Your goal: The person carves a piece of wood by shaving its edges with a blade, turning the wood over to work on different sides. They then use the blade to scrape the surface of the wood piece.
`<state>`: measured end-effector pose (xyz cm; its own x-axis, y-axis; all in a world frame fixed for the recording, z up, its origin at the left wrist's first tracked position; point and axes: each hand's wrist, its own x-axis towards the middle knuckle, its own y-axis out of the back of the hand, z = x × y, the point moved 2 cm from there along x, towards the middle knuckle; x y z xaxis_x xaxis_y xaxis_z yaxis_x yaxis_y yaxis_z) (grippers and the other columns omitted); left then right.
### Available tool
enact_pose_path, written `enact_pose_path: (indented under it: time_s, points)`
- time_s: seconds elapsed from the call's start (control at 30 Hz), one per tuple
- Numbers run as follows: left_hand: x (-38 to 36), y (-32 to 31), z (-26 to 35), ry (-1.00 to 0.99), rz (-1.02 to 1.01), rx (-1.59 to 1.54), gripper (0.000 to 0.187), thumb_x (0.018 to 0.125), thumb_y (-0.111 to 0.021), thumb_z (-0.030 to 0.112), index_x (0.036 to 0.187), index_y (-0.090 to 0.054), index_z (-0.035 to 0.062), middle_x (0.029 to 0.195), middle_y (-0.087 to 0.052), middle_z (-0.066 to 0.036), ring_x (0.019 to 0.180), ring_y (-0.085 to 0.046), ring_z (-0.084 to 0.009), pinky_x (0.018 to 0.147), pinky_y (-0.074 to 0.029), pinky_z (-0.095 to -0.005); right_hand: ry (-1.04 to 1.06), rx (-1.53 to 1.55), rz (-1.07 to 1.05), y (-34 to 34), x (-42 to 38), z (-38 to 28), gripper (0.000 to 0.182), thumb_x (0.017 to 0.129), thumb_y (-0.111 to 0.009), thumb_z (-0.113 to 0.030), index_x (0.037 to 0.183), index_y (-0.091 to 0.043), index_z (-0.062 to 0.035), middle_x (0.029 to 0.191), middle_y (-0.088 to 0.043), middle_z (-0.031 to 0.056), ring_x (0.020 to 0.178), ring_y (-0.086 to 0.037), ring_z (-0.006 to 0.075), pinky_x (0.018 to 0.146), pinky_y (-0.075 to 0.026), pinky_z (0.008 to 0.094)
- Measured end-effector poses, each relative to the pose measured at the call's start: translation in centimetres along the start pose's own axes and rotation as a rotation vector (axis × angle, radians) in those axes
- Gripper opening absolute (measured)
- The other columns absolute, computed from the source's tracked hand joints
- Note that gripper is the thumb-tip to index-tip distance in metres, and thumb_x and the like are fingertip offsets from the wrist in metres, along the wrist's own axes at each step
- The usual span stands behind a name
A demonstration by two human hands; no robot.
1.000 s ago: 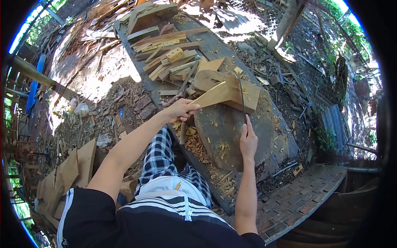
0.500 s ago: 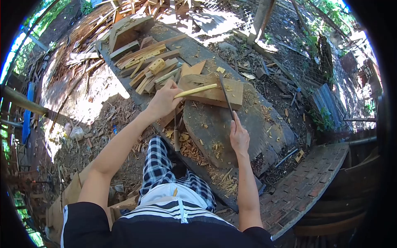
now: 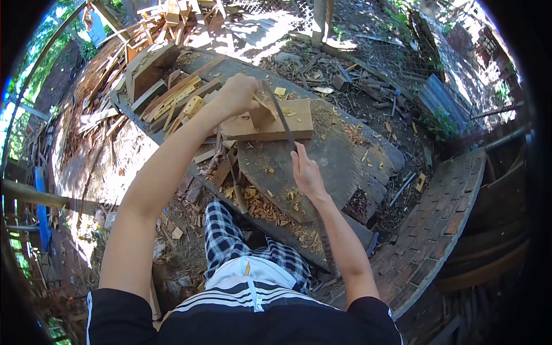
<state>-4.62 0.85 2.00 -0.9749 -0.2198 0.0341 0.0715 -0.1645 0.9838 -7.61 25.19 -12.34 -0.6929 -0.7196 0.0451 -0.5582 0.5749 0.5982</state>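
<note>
My left hand (image 3: 238, 95) is closed in a fist over the far part of a wooden block (image 3: 293, 121), gripping a thin pale wooden stick (image 3: 264, 108) that is mostly hidden by the fingers. My right hand (image 3: 308, 172) holds a long, narrow, dark-bladed knife (image 3: 279, 112), its forefinger laid along the base of the blade. The blade slants up and left across the block, and its tip comes close beside my left fist. The block lies flat on a weathered board (image 3: 322, 172) strewn with shavings.
Cut wood pieces lie left of the block, one a drilled yellow block (image 3: 194, 106). A wooden-handled tool (image 3: 239, 198) leans at the board's near edge, by wood chips (image 3: 270, 213). A curved brick-patterned panel (image 3: 425, 236) stands right; scrap wood (image 3: 172, 17) is heaped behind.
My left hand has moved up and turned, so the stick no longer points right across the block. The knife and my right hand have shifted left and up as the view moved.
</note>
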Motion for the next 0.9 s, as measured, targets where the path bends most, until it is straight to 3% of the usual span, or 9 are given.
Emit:
enact_pose_path:
  time_s: [0.07, 0.13, 0.3, 0.43, 0.53, 0.7, 0.9]
  points:
    - [0.2, -0.5, -0.6, -0.004, 0.008, -0.043, 0.023, 0.068, -0.072, 0.012, 0.088, -0.07, 0.0029, 0.089, -0.069, -0.021, 0.085, -0.068, -0.0388, 0.077, -0.055, -0.0461, -0.012, -0.071, -0.013, -0.8, 0.5, -0.6, 0.031, 0.102, -0.04, -0.03, 0.125, -0.044, -0.0095, 0.07, -0.063, 0.0278, 0.071, -0.062, 0.0496, 0.063, -0.048, 0.0569]
    - [-0.3, -0.8, -0.7, 0.147, 0.038, -0.075, 0.026, 0.07, -0.076, 0.02, 0.086, -0.071, 0.0001, 0.081, -0.069, -0.018, 0.081, -0.067, -0.035, 0.078, -0.053, -0.0405, -0.014, -0.146, -0.042, -1.4, 1.2, -0.9, 0.029, 0.102, -0.04, -0.03, 0.119, -0.045, -0.0067, 0.069, -0.063, 0.0275, 0.071, -0.062, 0.049, 0.062, -0.048, 0.057]
    - [-0.5, -0.6, -0.1, 0.075, 0.065, 0.01, 0.026, 0.071, -0.076, 0.019, 0.087, -0.071, -0.0003, 0.083, -0.07, -0.018, 0.082, -0.067, -0.0342, 0.079, -0.053, -0.0403, -0.016, -0.046, 0.006, -0.6, 2.1, -2.5, 0.027, 0.102, -0.041, -0.031, 0.109, -0.046, -0.0054, 0.07, -0.062, 0.0274, 0.073, -0.061, 0.05, 0.062, -0.045, 0.0585]
    - [-0.5, -0.5, 0.2, 0.011, 0.04, 0.04, 0.024, 0.071, -0.076, 0.018, 0.088, -0.071, 0.0003, 0.083, -0.07, -0.018, 0.083, -0.067, -0.0341, 0.079, -0.053, -0.0397, -0.022, -0.068, -0.043, -0.5, 2.7, -3.2, 0.028, 0.102, -0.042, -0.03, 0.11, -0.047, -0.0045, 0.073, -0.062, 0.029, 0.076, -0.061, 0.05, 0.065, -0.046, 0.0584]
    - [-0.3, 0.0, 0.4, 0.125, -0.022, -0.045, 0.024, 0.072, -0.076, 0.017, 0.087, -0.071, 0.0004, 0.083, -0.07, -0.018, 0.087, -0.066, -0.0344, 0.083, -0.052, -0.0402, -0.071, -0.134, -0.004, -1.0, 3.8, -2.2, 0.029, 0.102, -0.043, -0.029, 0.114, -0.047, -0.0031, 0.074, -0.063, 0.029, 0.079, -0.061, 0.0495, 0.067, -0.047, 0.0578]
    - [-0.5, -0.6, 0.3, 0.064, 0.012, 0.0, 0.024, 0.072, -0.076, 0.018, 0.087, -0.07, 0.0, 0.082, -0.069, -0.018, 0.086, -0.066, -0.0345, 0.083, -0.051, -0.041, -0.093, -0.136, -0.118, 0.8, 2.6, -4.7, 0.031, 0.101, -0.043, -0.03, 0.115, -0.05, -0.0019, 0.078, -0.064, 0.0292, 0.08, -0.063, 0.0486, 0.069, -0.049, 0.0569]
    - [0.0, 0.3, 0.6, 0.045, 0.012, 0.056, 0.025, 0.072, -0.076, 0.019, 0.088, -0.071, 0.0, 0.082, -0.069, -0.018, 0.085, -0.066, -0.0345, 0.083, -0.051, -0.0411, -0.111, -0.248, -0.121, -1.2, 4.4, -0.1, 0.027, 0.1, -0.043, -0.028, 0.111, -0.048, -0.0038, 0.077, -0.065, 0.0273, 0.08, -0.064, 0.0475, 0.069, -0.05, 0.0575]
